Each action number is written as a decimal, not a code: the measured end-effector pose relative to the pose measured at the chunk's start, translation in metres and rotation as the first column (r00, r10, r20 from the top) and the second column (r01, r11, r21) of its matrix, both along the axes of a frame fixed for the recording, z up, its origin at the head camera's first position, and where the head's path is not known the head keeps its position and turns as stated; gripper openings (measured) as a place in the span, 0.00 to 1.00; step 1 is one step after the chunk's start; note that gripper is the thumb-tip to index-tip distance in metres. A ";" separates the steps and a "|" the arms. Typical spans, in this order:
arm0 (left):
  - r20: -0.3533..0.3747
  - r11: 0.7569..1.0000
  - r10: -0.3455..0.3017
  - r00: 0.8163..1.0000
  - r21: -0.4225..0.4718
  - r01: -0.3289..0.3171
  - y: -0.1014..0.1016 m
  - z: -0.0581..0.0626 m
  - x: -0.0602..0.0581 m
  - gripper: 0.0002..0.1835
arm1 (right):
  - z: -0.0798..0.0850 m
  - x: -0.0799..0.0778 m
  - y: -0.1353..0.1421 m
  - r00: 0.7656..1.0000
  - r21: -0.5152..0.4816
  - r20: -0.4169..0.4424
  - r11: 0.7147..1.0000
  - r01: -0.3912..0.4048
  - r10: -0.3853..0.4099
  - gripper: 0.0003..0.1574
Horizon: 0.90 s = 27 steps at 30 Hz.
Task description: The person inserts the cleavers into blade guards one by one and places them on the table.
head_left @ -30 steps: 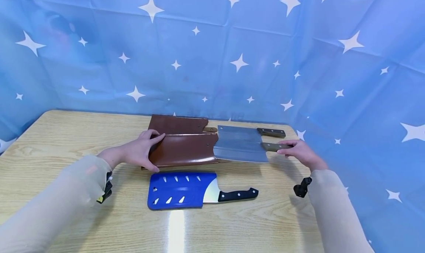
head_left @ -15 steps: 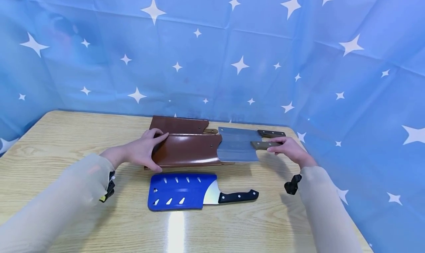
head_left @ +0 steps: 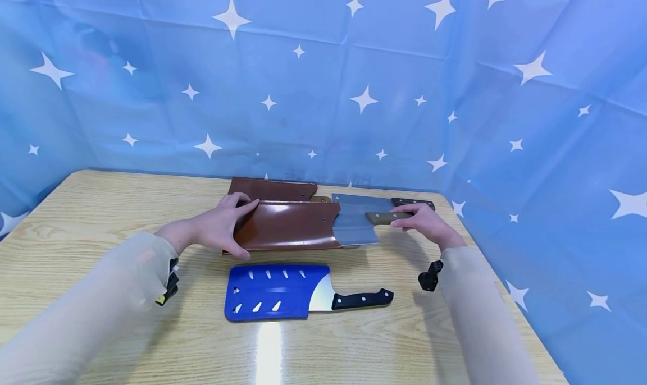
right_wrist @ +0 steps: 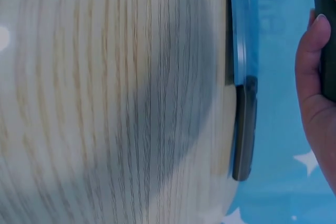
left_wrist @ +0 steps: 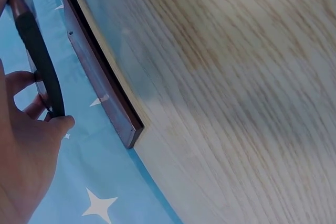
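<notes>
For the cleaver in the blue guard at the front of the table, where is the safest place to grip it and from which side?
Grip the black handle of the blue-guarded cleaver, coming from the right. It lies flat on the table with the handle sticking out rightward, free of the blue guard and clear of both hands. A strip of bare blade shows beside the guard, so fingers are probably best kept on the handle.

Glossy leather sheath (head_left: 288,225), steel cleaver blade (head_left: 356,228)
</notes>
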<state>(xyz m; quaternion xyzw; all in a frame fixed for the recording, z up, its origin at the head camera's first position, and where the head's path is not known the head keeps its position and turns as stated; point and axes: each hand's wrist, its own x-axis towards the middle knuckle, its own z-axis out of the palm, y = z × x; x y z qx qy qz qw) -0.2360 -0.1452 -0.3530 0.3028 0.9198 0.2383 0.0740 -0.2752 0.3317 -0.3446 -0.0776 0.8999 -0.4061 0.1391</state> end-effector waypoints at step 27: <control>-0.056 1.000 0.010 0.998 -0.017 -0.011 0.016 0.004 -0.006 0.62 | -0.003 -0.010 -0.043 0.999 -0.104 0.034 0.995 0.000 0.003 0.34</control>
